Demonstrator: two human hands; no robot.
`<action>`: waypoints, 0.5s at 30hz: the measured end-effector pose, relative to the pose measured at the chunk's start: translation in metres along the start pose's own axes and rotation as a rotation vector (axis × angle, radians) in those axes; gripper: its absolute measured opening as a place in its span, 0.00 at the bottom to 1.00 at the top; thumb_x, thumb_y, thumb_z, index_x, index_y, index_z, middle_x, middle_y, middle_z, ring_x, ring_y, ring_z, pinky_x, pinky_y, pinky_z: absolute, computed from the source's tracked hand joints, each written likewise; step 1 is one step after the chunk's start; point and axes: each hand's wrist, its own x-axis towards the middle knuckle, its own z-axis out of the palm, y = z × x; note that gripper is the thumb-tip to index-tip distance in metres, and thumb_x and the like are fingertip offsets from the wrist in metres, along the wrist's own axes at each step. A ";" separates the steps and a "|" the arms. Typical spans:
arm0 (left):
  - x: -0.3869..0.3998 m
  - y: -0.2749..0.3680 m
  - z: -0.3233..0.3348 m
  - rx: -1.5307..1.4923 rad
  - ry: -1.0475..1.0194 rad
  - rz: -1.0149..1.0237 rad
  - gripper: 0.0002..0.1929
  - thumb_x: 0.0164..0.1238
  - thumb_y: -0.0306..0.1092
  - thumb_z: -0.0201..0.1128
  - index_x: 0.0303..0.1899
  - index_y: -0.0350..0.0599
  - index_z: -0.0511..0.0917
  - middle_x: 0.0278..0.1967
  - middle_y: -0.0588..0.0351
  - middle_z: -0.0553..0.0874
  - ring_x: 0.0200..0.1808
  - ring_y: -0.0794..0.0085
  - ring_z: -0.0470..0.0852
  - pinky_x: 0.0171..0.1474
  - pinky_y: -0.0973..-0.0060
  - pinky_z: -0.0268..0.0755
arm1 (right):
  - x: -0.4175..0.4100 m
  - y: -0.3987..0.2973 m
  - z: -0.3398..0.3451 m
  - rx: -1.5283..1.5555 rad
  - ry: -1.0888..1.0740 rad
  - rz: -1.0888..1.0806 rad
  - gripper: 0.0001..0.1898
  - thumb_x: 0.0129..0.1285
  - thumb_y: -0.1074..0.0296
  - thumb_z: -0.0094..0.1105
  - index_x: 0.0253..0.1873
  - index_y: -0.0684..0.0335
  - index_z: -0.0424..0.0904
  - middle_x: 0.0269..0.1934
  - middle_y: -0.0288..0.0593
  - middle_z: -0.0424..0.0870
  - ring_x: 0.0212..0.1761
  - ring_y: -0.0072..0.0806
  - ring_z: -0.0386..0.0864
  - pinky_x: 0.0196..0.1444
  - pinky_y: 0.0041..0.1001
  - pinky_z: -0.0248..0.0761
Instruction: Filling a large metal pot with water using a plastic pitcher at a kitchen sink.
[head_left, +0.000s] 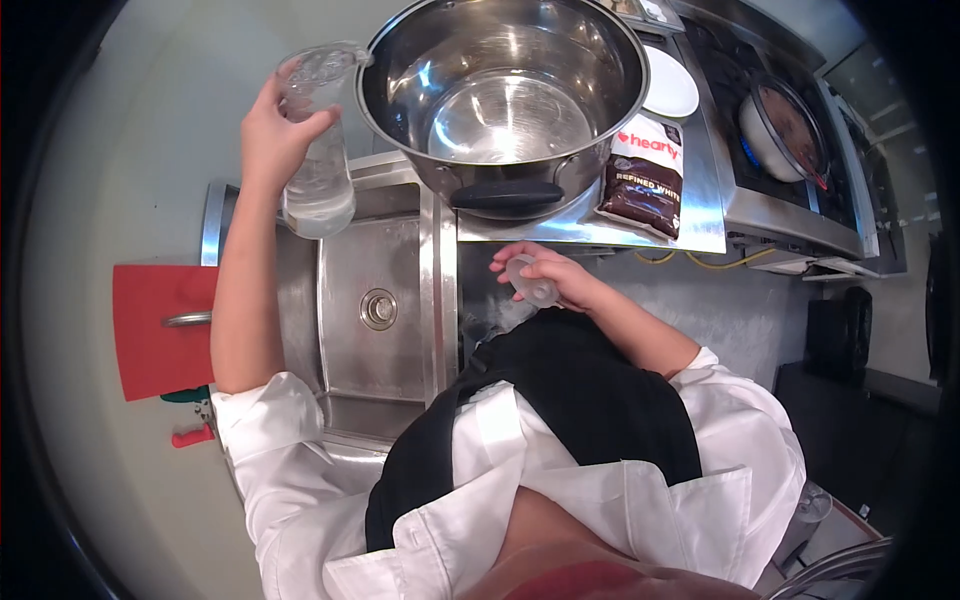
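My left hand (279, 139) is shut around a clear pitcher (319, 191) with clear liquid in it, lifted over the sink's edge. The pitcher's lip is close beside the rim of a large stainless steel stockpot (491, 161); whether they touch, I cannot tell. Nothing but bare shiny metal shows inside the pot, and a black handle (507, 196) faces me. Low in front of my apron, my right hand (559, 279) grips a small translucent plastic lid (534, 283), thumb on top and some fingers loosely extended.
A printed plastic food packet (643, 180) and a white plate (670, 82) lie on the steel counter (517, 231) right of the pot. Beyond them, a filled pan (784, 131) sits over a lit blue flame. The steel sink (367, 352) and a red board (161, 356) are at left.
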 end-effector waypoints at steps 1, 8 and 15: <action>0.004 0.003 0.006 0.100 -0.059 0.043 0.31 0.39 0.37 0.67 0.51 0.44 0.69 0.38 0.50 0.79 0.41 0.67 0.78 0.45 0.75 0.69 | -0.002 0.000 -0.002 0.003 0.001 -0.011 0.22 0.53 0.64 0.50 0.54 0.60 0.63 0.50 0.39 0.69 0.48 0.23 0.68 0.40 0.24 0.68; 0.018 0.034 0.022 0.586 -0.286 0.174 0.36 0.37 0.34 0.64 0.56 0.56 0.63 0.42 0.54 0.79 0.44 0.63 0.78 0.46 0.70 0.70 | -0.011 0.004 -0.016 0.038 0.008 -0.032 0.22 0.53 0.63 0.50 0.54 0.60 0.63 0.50 0.39 0.69 0.47 0.23 0.68 0.41 0.23 0.68; 0.026 0.050 0.029 0.713 -0.358 0.279 0.37 0.36 0.30 0.64 0.57 0.58 0.63 0.41 0.51 0.79 0.44 0.61 0.78 0.46 0.69 0.70 | -0.008 0.003 -0.025 0.064 -0.010 -0.049 0.21 0.53 0.63 0.50 0.53 0.60 0.64 0.48 0.38 0.69 0.47 0.23 0.68 0.40 0.23 0.68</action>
